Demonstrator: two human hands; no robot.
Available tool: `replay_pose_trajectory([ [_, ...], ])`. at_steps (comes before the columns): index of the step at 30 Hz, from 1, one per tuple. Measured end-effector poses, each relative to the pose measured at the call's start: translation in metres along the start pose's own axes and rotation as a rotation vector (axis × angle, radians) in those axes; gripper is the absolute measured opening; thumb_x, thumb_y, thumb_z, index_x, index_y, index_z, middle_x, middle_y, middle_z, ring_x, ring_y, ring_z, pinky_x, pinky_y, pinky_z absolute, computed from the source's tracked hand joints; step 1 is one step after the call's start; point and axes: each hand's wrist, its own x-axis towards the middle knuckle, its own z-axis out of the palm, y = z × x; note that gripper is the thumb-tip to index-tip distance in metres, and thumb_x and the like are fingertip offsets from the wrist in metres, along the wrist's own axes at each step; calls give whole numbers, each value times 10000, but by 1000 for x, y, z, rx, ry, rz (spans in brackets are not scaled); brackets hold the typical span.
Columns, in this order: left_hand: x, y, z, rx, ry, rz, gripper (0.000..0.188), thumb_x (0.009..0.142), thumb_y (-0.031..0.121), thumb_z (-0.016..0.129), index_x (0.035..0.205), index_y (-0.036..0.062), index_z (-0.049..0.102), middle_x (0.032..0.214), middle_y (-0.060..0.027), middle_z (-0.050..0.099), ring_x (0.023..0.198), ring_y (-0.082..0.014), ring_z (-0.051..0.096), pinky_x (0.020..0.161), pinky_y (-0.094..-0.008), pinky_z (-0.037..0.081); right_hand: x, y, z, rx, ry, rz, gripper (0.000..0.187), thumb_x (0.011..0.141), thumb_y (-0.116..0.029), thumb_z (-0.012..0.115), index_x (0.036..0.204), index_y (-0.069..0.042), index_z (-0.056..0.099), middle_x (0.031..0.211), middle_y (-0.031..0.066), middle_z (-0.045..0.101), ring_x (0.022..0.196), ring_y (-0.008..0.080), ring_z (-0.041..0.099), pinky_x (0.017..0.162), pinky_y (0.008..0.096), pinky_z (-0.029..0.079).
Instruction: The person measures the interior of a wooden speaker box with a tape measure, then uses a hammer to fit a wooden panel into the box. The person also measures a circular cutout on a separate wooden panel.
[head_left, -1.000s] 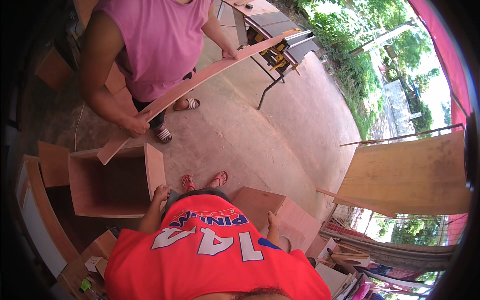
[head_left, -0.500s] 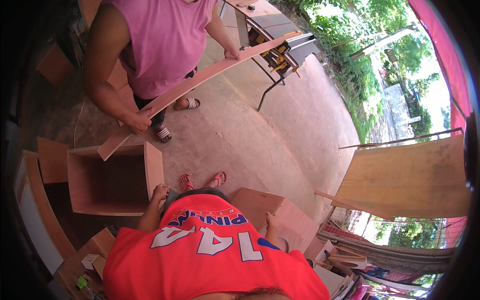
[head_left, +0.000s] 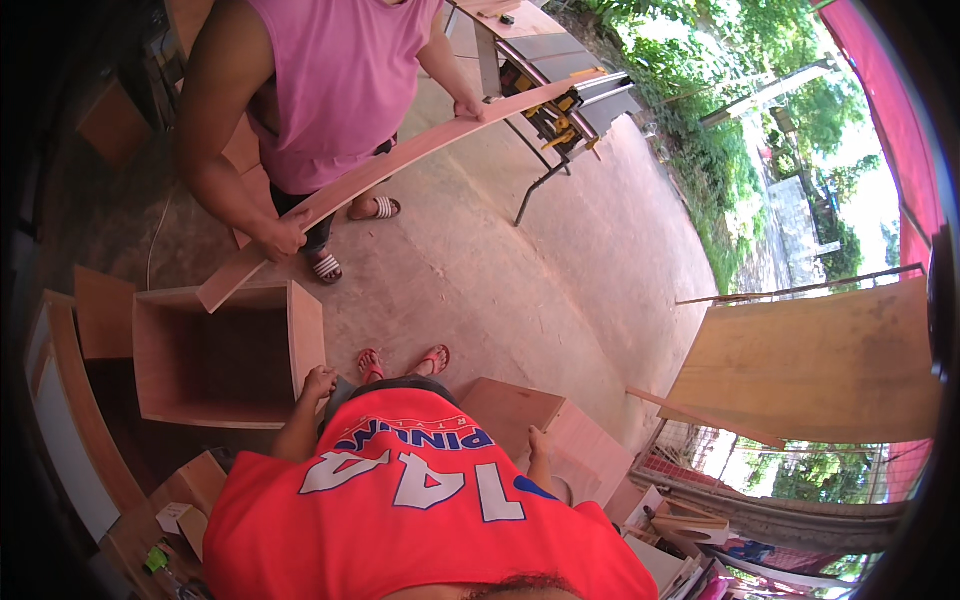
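Two open wooden boxes flank us: our left hand (head_left: 320, 381) rests loosely on the rim of the open box (head_left: 225, 355), our right hand (head_left: 540, 441) lies flat on the plywood box (head_left: 560, 440), neither yet lifted.

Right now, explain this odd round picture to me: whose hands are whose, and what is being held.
The picture comes from a wide camera worn on a person's head, looking down, so edges bend. The red shirt at the bottom is the wearer's own. The wearer's left hand rests on the corner of an open wooden box; the right hand rests on a second plywood box. Neither hand grips anything. Opposite stands another person in a pink top, holding a long bent plywood strip with both hands. Behind is a table saw on a concrete floor.
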Motion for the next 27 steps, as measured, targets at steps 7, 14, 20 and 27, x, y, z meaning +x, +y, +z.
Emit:
replay_pose_trajectory([
  [7, -1, -6, 1, -3, 4, 2, 296, 955, 333, 666, 1096, 73, 658, 827, -24, 693, 623, -125, 638, 496, -284, 503, -24, -19, -18, -8, -30, 63, 634, 803, -323, 698, 1299, 60, 609, 1263, 228, 661, 1163, 370, 640, 945, 453, 515],
  [14, 2, -9, 1, 21, 2, -39, 294, 950, 335, 672, 1104, 85, 658, 819, -17, 692, 626, -121, 639, 517, -288, 516, -27, -21, -18, 2, -58, 32, 668, 797, -333, 711, 1306, 84, 592, 1282, 237, 649, 1189, 366, 629, 961, 446, 507],
  [20, 3, -11, 1, 22, 0, -40, 300, 948, 342, 670, 1101, 84, 657, 816, -18, 692, 623, -123, 640, 519, -291, 520, -35, -27, -22, -44, -51, 47, 696, 800, -351, 712, 1330, 78, 573, 1305, 242, 635, 1219, 367, 613, 993, 443, 495],
  [27, 4, -13, 1, 37, 3, -11, 300, 949, 343, 668, 1104, 86, 658, 826, -22, 695, 624, -126, 641, 515, -293, 516, -47, -28, -29, 29, -57, -19, 705, 800, -369, 713, 1336, 67, 576, 1318, 244, 629, 1226, 373, 609, 1001, 444, 492],
])
